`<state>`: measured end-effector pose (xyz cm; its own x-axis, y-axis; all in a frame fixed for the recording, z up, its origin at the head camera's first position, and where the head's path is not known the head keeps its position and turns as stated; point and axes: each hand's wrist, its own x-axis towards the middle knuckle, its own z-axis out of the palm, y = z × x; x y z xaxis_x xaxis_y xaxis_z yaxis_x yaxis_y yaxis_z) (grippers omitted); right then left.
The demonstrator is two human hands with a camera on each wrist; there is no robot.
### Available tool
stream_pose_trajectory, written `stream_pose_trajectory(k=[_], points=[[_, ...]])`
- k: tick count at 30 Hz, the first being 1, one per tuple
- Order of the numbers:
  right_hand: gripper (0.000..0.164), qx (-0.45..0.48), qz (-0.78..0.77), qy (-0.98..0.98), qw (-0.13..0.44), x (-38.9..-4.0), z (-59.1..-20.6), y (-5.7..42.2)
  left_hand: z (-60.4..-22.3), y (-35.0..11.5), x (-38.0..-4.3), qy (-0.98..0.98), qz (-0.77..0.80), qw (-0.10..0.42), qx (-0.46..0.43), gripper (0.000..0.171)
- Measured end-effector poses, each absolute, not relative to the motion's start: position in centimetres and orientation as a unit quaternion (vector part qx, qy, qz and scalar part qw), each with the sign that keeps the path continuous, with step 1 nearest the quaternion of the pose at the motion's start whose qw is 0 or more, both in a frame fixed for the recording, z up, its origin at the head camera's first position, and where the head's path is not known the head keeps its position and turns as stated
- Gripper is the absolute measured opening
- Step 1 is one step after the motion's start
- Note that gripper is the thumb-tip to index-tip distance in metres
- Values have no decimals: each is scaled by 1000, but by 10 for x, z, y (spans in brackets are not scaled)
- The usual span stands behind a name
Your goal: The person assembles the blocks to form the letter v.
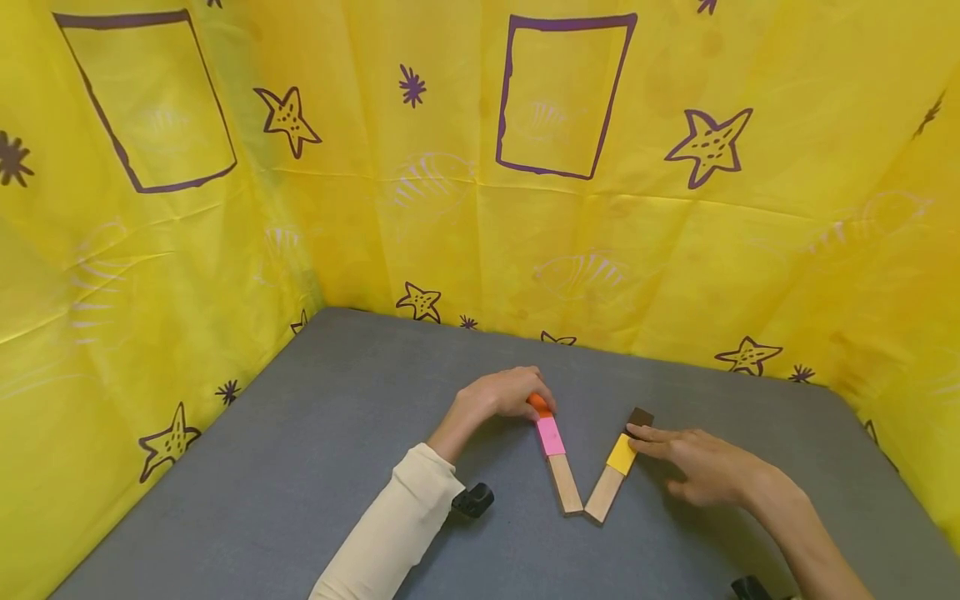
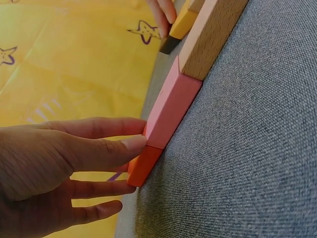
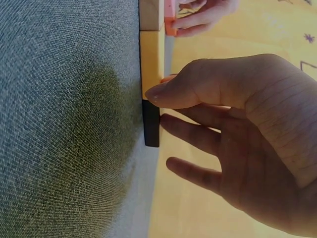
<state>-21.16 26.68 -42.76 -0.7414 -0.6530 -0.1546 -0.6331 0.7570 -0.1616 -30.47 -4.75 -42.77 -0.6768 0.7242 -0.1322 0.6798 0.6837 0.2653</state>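
Note:
Small blocks form a V on the grey table (image 1: 315, 433). On its left arm, an orange block (image 1: 539, 406) heads a pink block (image 1: 550, 436) and a plain wooden block (image 1: 566, 485). My left hand (image 1: 510, 393) pinches the orange block, thumb at its seam with the pink one. The right arm runs from a black block (image 3: 151, 126) through a yellow block (image 1: 621, 455) to another wooden block (image 1: 603, 495). My right hand (image 1: 708, 467) holds the black block by its seam with the yellow one; its outer finger stands apart.
A yellow cloth (image 1: 450, 233) with drawn stars and fish stands around the table's back and sides. Dark wrist devices sit at the left cuff (image 1: 474, 500) and beside the right forearm (image 1: 750, 587).

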Motion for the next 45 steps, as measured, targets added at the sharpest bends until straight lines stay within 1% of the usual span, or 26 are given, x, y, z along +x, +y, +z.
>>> stream_pose_trajectory(k=[9,20,35,45], points=[[67,-351,-46,930,95,-211,-428,267,-428,-47,-304,911,91,115,386,32],[67,-349,-45,931,94,-210,-427,267,-427,-46,-301,919,87,121,365,41],[66,-353,-36,931,86,-211,-429,267,-429,-45,-303,917,75,116,374,40],[66,-346,-43,932,94,-211,-428,268,-430,-45,-303,918,80,119,370,39]])
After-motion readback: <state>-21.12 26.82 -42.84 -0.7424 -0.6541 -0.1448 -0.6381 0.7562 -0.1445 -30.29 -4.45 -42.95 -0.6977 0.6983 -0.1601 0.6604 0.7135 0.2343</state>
